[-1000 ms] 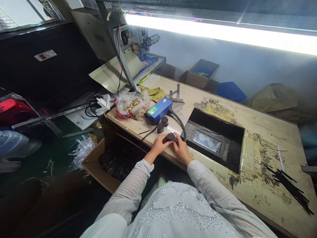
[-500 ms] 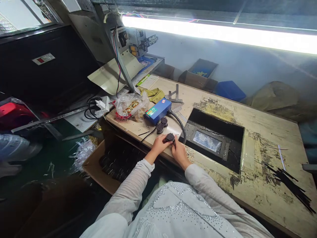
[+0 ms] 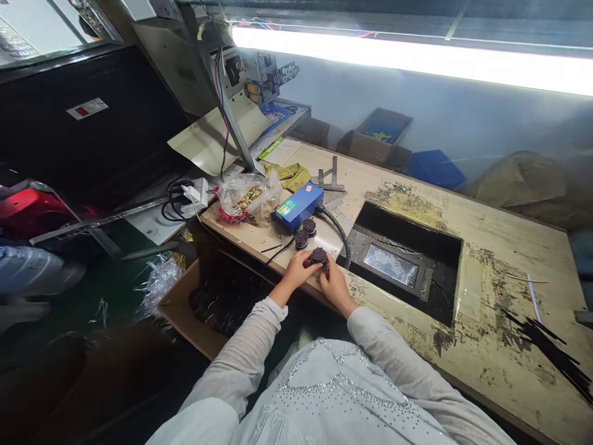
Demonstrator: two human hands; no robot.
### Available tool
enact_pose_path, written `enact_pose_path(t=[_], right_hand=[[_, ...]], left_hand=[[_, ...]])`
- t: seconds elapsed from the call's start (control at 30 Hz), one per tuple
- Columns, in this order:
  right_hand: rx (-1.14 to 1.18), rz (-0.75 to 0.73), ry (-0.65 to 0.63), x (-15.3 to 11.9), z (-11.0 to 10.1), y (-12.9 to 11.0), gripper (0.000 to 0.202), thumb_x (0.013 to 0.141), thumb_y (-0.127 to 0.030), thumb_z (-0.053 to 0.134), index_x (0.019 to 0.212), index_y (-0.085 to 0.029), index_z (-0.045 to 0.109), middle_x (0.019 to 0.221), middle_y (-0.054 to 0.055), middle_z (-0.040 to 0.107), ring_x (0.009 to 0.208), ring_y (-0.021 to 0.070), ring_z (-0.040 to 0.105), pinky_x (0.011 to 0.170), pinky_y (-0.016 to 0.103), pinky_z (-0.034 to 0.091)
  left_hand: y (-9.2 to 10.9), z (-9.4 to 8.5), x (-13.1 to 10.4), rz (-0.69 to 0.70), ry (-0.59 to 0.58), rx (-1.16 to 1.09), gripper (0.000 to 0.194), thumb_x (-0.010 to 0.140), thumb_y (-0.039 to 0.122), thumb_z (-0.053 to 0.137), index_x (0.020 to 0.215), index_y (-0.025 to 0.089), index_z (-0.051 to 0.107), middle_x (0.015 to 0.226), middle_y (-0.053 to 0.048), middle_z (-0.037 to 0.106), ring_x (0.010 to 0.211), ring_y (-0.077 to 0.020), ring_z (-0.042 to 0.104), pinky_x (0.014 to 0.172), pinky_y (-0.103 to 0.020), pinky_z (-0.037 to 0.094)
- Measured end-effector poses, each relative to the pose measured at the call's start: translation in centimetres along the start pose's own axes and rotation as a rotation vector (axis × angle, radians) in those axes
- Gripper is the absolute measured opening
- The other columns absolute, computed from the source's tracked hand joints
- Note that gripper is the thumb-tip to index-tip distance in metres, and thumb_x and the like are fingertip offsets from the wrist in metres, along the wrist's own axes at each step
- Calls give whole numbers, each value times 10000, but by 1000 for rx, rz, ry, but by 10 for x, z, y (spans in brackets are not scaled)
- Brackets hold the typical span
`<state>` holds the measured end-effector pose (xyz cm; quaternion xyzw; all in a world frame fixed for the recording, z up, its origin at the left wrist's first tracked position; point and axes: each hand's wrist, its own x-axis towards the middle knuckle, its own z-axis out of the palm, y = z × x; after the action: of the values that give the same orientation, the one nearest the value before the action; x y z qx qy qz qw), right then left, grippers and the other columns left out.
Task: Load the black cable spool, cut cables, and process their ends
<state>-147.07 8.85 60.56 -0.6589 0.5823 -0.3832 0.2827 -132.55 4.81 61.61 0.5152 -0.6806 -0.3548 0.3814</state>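
Note:
A round bundle of thin black pieces, its many ends facing up, is held between both hands at the table's front edge. My left hand grips it from the left, thumb and fingers closed on its side. On the other side, my right hand has its fingers pressed against the bundle. Two similar black bundles stand close together just beyond my left hand. Behind them lies a blue box-shaped device with a thick black corrugated hose curving from it toward the table opening.
A recessed opening in the worn table holds a metal-framed window. To the left are a plastic bag of gold-coloured parts and a yellow cloth. Black strips lie far right. A cardboard box stands below the table, left.
The view has shifted slightly. Both hands stay around the black bundle, with my right fingers a little lower on its side.

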Motion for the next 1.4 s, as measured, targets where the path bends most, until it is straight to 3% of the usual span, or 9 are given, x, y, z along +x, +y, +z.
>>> enact_pose_path(t=[0.2,0.37,0.57,0.8,1.0,1.23,1.4], right_hand=[[-60,-29,27,5,5,4,567,773,-138,452,1336,-83,492,1375,204,502,1308,290,456,1114,495,363],[-24,-47,42,5,3,4,610,757,-113,456,1367,-121,461,1360,168,527,1279,270,486,1102,487,380],[-20,-58,49,7,2,-1,549,766,-122,446,1309,-103,531,1297,169,582,1237,271,525,1088,468,401],[40,-53,29,4,2,-2,556,789,-150,460,1343,-139,506,1294,143,601,1220,265,547,1064,467,423],[34,-6,14,2,-2,-1,545,781,-162,469,1324,-121,475,1229,167,619,1077,265,617,965,469,492],[-33,-93,11,8,1,1,511,740,-113,461,1243,-139,545,1252,160,575,1201,273,526,1059,478,416],[-7,-55,-22,8,-3,4,596,716,-127,483,1310,-92,500,1316,190,531,1249,287,492,1076,471,398]], left_hand=[[1,0,1,-30,5,98,176,733,256,752,875,154,727,862,-41,605,774,-153,587,737,-291,517],[1,-1,4,-41,-6,75,303,707,315,776,959,160,711,903,-42,609,674,-122,552,646,-273,514],[6,2,6,-81,19,119,162,678,241,793,767,146,696,836,-32,599,748,-156,581,697,-290,508],[12,2,-4,-55,61,124,211,727,266,762,908,167,716,875,-37,610,799,-172,600,733,-296,498],[15,-7,-3,-57,-40,169,418,673,312,803,1053,180,691,958,-56,649,885,-209,624,816,-332,510],[18,-7,2,-113,-69,333,250,682,368,784,821,176,704,900,-53,634,824,-213,626,725,-306,507],[22,-10,8,-82,-122,402,402,656,480,781,921,185,712,929,-70,640,869,-246,635,752,-322,505]])
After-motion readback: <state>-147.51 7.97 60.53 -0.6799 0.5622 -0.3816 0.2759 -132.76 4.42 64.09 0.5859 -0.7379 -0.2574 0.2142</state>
